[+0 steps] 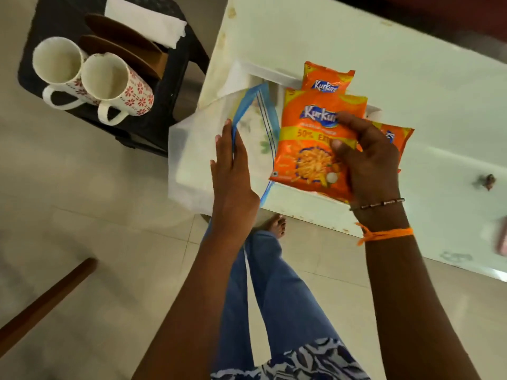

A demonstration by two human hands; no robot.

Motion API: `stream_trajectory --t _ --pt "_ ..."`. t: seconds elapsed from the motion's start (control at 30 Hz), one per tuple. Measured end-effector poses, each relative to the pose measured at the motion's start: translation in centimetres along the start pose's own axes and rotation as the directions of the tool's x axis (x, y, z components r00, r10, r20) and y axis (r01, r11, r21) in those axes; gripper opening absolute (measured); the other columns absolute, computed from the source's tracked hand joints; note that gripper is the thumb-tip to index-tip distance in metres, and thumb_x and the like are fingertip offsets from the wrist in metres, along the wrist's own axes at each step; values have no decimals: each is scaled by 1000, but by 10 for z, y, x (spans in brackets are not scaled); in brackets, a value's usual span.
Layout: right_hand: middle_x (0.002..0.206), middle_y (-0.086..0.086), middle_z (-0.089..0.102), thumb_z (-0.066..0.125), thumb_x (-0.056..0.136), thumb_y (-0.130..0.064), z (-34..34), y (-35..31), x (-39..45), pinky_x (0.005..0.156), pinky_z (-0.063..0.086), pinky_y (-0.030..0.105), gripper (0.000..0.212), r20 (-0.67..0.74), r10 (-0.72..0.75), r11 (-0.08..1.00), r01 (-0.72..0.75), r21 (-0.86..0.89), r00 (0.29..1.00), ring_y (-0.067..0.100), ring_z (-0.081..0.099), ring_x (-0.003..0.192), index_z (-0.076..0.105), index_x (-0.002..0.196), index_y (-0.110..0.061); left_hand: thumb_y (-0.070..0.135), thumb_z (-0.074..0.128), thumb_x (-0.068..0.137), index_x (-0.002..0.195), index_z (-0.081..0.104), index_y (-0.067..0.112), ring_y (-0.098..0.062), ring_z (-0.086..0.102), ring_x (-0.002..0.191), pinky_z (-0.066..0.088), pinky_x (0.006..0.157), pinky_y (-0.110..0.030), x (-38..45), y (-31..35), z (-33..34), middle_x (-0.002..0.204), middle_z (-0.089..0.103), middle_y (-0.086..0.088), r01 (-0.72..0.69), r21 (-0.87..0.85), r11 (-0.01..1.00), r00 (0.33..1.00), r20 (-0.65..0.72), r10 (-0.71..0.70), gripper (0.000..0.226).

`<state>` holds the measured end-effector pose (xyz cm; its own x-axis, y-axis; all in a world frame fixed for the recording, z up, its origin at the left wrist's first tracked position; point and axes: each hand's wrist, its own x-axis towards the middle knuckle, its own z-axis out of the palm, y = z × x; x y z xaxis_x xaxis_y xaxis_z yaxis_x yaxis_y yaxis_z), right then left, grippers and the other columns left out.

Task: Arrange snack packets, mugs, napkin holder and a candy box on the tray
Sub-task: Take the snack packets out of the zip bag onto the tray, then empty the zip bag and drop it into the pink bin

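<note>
Right grip [367, 157] pinched front snack packet [310, 144] over tray [192, 171] on table [411, 78]; two more packets fanned behind. Left grip [233, 174] flat, open, holding nothing, steadied tray edge. Risk: tray overhung table, could tip. Mugs [90, 78] far left on stool, apparently empty.

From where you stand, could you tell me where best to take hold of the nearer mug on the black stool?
Probably by its handle. The nearer mug stands upright with the loop sticking out toward you, clear of the other mug that crowds its left side. Come in from the near side and hook your fingers through.
</note>
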<state>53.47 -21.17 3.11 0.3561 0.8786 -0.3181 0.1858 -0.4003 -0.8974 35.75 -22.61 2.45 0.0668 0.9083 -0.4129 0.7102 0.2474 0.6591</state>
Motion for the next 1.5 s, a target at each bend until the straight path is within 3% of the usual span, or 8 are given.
stream_trajectory --t 0.17,0.3,0.53,0.73,0.9,1.1,1.27,1.5 --pt "125 13 58 59 80 4 -14 65 14 79 47 4 38 -94 165 981 -173 -85 982 18 51 109 60 116 -7 -27 45 71 146 2 7 -25 1 146 24 115 -50 8 -3 1 158 -2 -8 -9 2 1000 997 -79 9 92" --pt "128 17 56 57 79 9 10 112 18 97 46 33 39 -62 304 949 -308 -69 951 27 51 117 59 117 -2 -26 46 73 146 4 8 -23 7 146 35 111 -47 9 -5 6 158 0 -7 -50 -14 999 996 -80 49 91" --pt "138 16 44 61 79 2 16 127 20 105 33 28 45 -55 229 884 -231 -407 972 29 39 130 56 122 -10 -25 41 75 145 7 5 -10 6 140 15 87 14 8 3 13 157 3 -10 -44 -56 997 998 -56 41 84" --pt "140 18 41 59 77 11 14 104 -38 108 28 25 52 4 41 897 -35 -441 999 31 36 133 50 126 -4 -16 46 81 146 0 9 -17 3 146 39 107 -33 9 17 14 157 -6 -3 9 -72 997 1000 -2 -9 83" --pt "98 -13 67 67 67 -26 55 81 -88 91 46 23 31 598 193 981 -137 -139 778 3 59 98 60 96 -31 -16 49 76 146 0 8 -21 -3 146 19 98 4 1 35 24 157 -12 -7 2 -126 992 999 -50 -9 89" --pt "89 -6 59 47 84 12 66 76 -62 83 42 15 22 310 146 977 -186 105 939 -17 57 79 57 103 18 -5 52 81 137 39 14 -16 22 141 39 108 -38 -8 50 30 154 20 -4 -80 -365 928 996 -60 63 60" --pt "116 19 62 35 92 8 12 49 -37 95 46 22 32 432 37 968 -140 209 901 10 60 104 59 108 -5 -1 56 82 132 43 8 -16 38 130 32 110 -29 26 13 -10 139 38 -8 -54 -320 946 947 -318 -54 52" --pt "93 -3 75 41 88 -8 -72 24 -20 85 56 27 31 590 -85 813 -287 507 803 13 67 100 69 93 -19 39 46 88 137 37 23 14 53 105 42 80 -3 46 -30 -38 126 54 18 304 -529 792 915 395 -88 52"
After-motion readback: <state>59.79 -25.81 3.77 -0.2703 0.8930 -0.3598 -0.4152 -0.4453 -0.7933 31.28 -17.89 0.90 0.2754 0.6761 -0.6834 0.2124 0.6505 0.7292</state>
